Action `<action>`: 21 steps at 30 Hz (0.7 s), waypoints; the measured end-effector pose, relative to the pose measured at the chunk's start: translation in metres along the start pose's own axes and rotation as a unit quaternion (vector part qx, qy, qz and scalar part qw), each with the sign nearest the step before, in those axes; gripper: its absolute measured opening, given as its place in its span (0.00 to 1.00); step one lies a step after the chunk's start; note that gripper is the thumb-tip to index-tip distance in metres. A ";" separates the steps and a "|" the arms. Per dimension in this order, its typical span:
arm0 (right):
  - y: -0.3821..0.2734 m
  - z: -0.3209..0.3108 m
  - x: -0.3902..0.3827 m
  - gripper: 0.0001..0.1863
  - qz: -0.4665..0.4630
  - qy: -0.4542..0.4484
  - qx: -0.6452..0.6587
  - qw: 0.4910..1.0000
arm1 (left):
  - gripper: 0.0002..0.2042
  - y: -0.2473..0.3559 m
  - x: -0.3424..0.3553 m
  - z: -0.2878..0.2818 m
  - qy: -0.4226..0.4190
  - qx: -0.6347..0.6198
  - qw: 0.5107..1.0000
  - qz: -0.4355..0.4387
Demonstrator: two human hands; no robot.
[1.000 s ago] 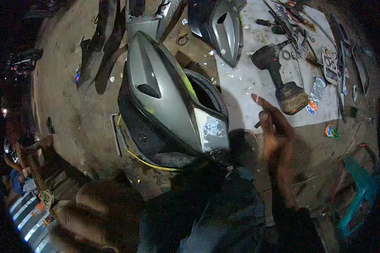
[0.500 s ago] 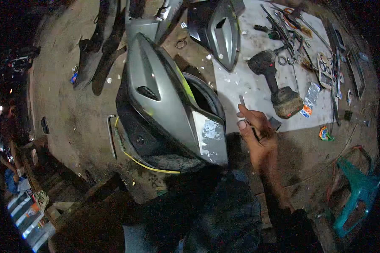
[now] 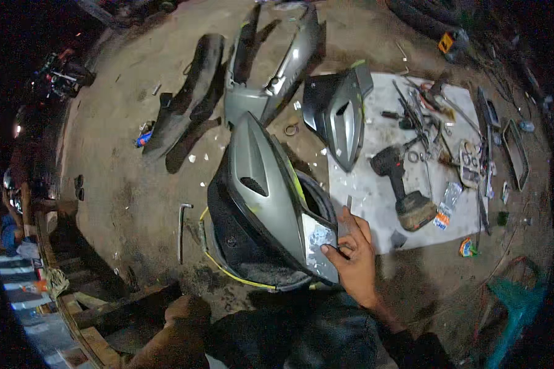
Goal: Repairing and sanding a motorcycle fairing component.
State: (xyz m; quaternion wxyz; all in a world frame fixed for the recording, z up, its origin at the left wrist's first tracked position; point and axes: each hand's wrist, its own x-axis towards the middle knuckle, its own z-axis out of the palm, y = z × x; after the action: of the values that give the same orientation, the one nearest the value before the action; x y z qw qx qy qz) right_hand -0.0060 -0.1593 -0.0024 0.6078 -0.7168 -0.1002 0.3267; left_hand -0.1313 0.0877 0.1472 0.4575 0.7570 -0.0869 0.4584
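At the lower edge the left hand [image 3: 188, 310] is seen only dimly; how its fingers are set cannot be told. The right hand [image 3: 356, 264] is held half curled, its thumb tip seen over the scuffed white patch [image 3: 319, 237] of a body panel [image 3: 271, 212]; whether anything is gripped cannot be told. The panel, silver-grey, black-sided and yellow-green-edged, is pierced by a dark vent [image 3: 253, 186] and placed mid-view. Beyond, a drill [image 3: 399, 182] is laid on a white sheet [image 3: 378, 215].

The big panel [image 3: 276, 212] is shiny grey with a yellow-green edge [image 3: 299, 187] and a white and pale blue patch [image 3: 318, 237]. The drill [image 3: 401, 182] is black and brown. The sheet [image 3: 381, 209] is white.
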 end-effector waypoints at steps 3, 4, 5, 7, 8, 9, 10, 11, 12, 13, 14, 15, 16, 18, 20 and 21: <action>-0.009 0.001 0.010 0.45 -0.032 -0.019 0.032 0.999 | 0.12 0.016 0.010 0.003 0.016 0.000 1.000 0.022; -0.011 -0.001 0.016 0.45 -0.045 -0.022 0.027 0.998 | 0.12 0.021 0.014 0.006 0.023 -0.004 0.999 0.029; -0.009 -0.003 0.022 0.45 -0.080 -0.036 0.035 0.996 | 0.12 0.025 0.018 0.010 0.029 -0.007 0.999 0.037; -0.021 -0.010 0.034 0.45 -0.110 -0.061 0.027 0.992 | 0.11 0.036 0.030 0.018 0.042 -0.012 0.998 0.049; -0.023 -0.014 0.041 0.45 -0.119 -0.065 0.024 0.990 | 0.11 0.041 0.035 0.021 0.046 -0.015 0.997 0.054; -0.023 -0.016 0.053 0.45 -0.120 -0.083 0.035 0.989 | 0.11 0.047 0.040 0.025 0.050 -0.017 0.997 0.060; -0.030 -0.018 0.057 0.44 -0.124 -0.103 0.048 0.986 | 0.11 0.061 0.045 0.026 0.052 -0.016 0.996 0.068; -0.045 -0.020 0.062 0.43 -0.159 -0.120 0.036 0.979 | 0.11 0.075 0.050 0.028 0.055 -0.015 0.995 0.078; -0.058 -0.022 0.067 0.43 -0.173 -0.126 0.035 0.976 | 0.11 0.091 0.057 0.032 0.058 -0.014 0.994 0.088; -0.063 -0.032 0.075 0.43 -0.198 -0.126 0.004 0.972 | 0.11 0.084 0.055 0.029 0.059 -0.003 0.995 0.080; -0.070 -0.032 0.083 0.42 -0.223 -0.138 -0.024 0.965 | 0.11 0.079 0.051 0.021 0.064 0.022 0.995 0.069; -0.078 -0.032 0.091 0.41 -0.243 -0.151 -0.016 0.958 | 0.11 0.082 0.050 0.019 0.071 0.029 0.994 0.077; -0.091 -0.033 0.100 0.39 -0.255 -0.171 -0.032 0.951 | 0.11 0.086 0.050 0.018 0.093 0.056 0.994 0.015; -0.125 -0.038 0.110 0.38 -0.346 -0.177 -0.119 0.913 | 0.11 0.092 0.054 0.018 0.127 0.081 0.988 -0.040; -0.155 -0.045 0.115 0.36 -0.417 -0.173 -0.170 0.876 | 0.11 0.091 0.067 0.012 0.066 0.175 0.979 -0.080; -0.174 -0.049 0.108 0.35 -0.393 -0.202 -0.145 0.885 | 0.11 0.088 0.072 0.008 0.075 0.179 0.978 -0.078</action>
State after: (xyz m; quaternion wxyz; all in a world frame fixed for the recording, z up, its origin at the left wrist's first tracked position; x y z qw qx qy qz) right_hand 0.1496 -0.0984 0.1250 0.5423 -0.6175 -0.5403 0.1806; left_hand -0.1341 0.0526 0.2557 0.3542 0.7943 0.0906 0.4852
